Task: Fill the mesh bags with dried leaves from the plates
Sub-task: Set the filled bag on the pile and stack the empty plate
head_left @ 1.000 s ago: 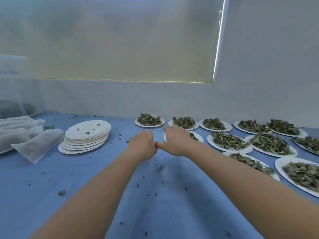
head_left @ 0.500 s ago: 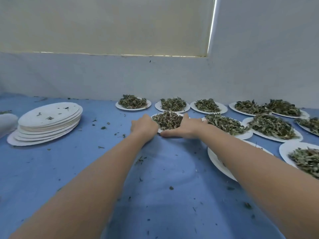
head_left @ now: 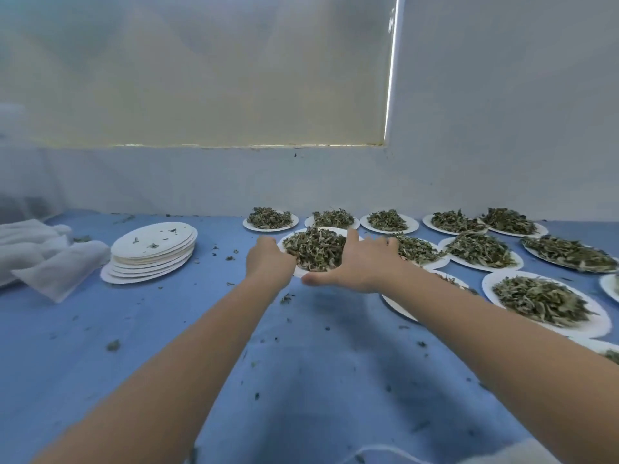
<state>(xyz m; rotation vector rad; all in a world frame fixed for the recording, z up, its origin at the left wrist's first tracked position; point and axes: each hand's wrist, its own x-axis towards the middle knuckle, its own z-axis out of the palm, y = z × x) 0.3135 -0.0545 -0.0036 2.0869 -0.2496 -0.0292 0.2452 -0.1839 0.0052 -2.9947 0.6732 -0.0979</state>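
Reaching across the blue-covered table (head_left: 167,346), I have both hands on one white plate (head_left: 335,230) heaped with dried leaves (head_left: 315,247), which sits just in front of the back row of plates along the table's far edge. My left hand (head_left: 268,262) grips the plate's left rim with its fingers curled under and out of sight. My right hand (head_left: 365,264) lies along the right rim, fingers stretched toward the far side and thumb spread along the near edge; whether those fingers hook under the plate I cannot tell. Holding it from both sides looks meant to keep the thin plate level so the loose pile does not spill.

The leaves are grey-green, curled and brittle-looking, mounded high at the middle and reaching nearly to the rim. More full plates (head_left: 549,303) crowd the right side of the table, some overlapping at their edges, and one is partly hidden behind my right forearm.

A stack of emptied plates (head_left: 152,252) sits toward the far left with a few crumbs on top, which suggests part of the job is done. White mesh bags (head_left: 57,262) lie folded at the left edge, well apart from the plate I hold, so I judge this plate must travel left before its leaves can go in. Leaf fragments (head_left: 114,345) speckle the cloth between my arms.
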